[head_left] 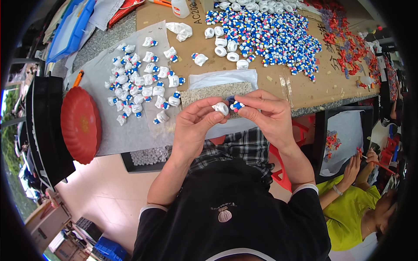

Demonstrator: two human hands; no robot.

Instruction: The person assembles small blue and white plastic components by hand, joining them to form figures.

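Black shirt (235, 189); left fingers (213, 118) pinch white piece (221, 108), right fingers (249, 114) seemingly blue-white piece (237, 105).

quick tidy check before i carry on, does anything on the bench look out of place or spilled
Nothing looks clearly spilled. One white-and-blue piece lies alone on the brown cardboard, apart from the similar pieces grouped on the pale sheet, so it looks stray.

White hollow head (220, 108) near blue-white body (237, 106), unjoined.
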